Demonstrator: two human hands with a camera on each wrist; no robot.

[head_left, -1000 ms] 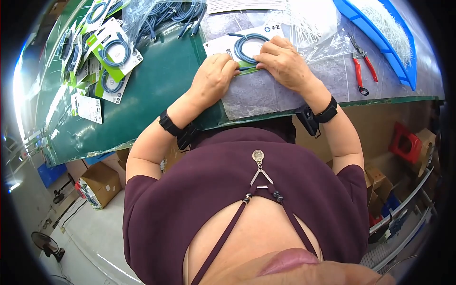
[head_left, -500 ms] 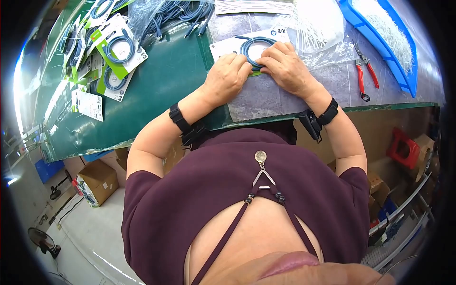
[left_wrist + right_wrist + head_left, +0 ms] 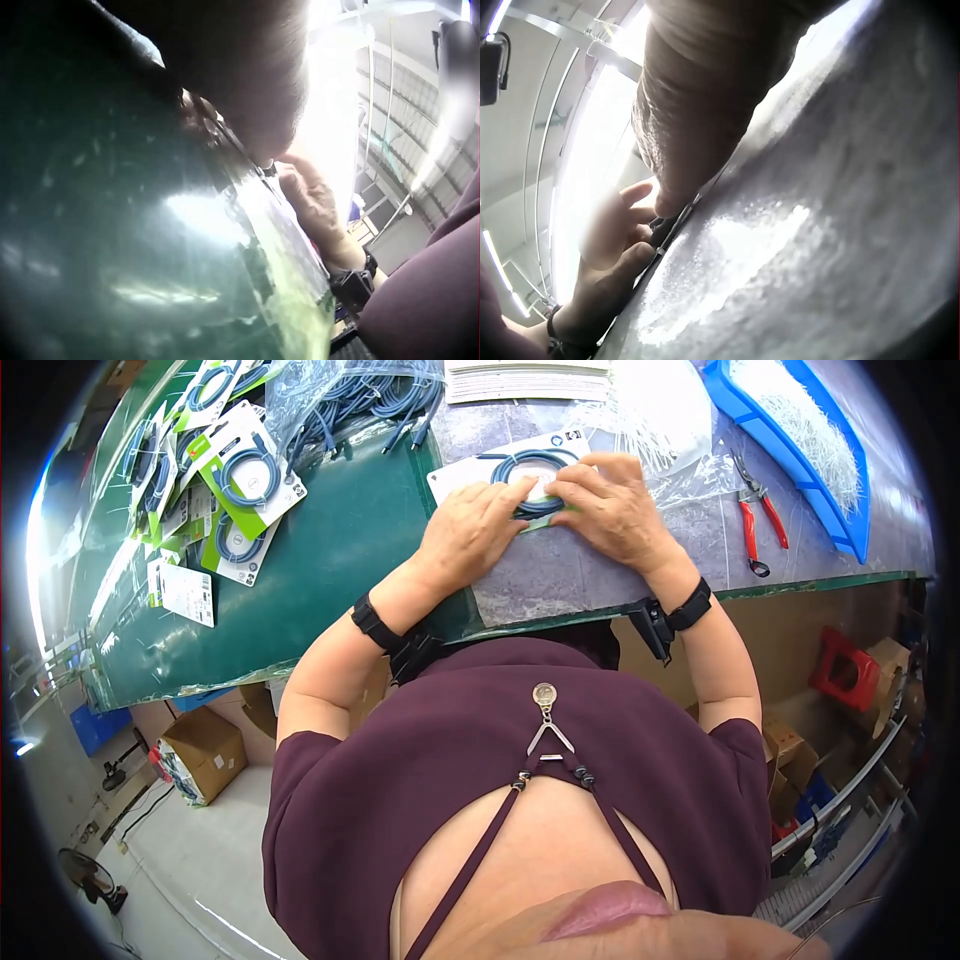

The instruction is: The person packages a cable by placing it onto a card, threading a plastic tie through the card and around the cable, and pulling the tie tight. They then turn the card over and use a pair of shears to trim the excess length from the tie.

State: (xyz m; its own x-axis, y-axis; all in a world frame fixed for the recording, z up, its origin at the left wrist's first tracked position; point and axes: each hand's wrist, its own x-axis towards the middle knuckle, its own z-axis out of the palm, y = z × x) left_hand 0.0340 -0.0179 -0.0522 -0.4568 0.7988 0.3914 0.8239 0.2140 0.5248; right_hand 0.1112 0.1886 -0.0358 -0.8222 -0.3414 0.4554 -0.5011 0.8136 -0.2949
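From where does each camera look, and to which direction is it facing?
Head: worn on the head, facing forward and down at the left hand, right hand and coiled cable; arms and torso show.
Left wrist: faces low along the green tabletop; the left hand looms dark, the right beyond.
Right wrist: faces low along the grey surface; the right hand looms, the left beyond.
The two wrist views share both hands, from opposite sides.

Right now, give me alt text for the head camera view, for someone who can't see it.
Two bare hands, left and right, work at a coiled blue cable on a white card. Carded cables lie to the left; red-handled pliers and a blue tray of clear strips sit to the right.
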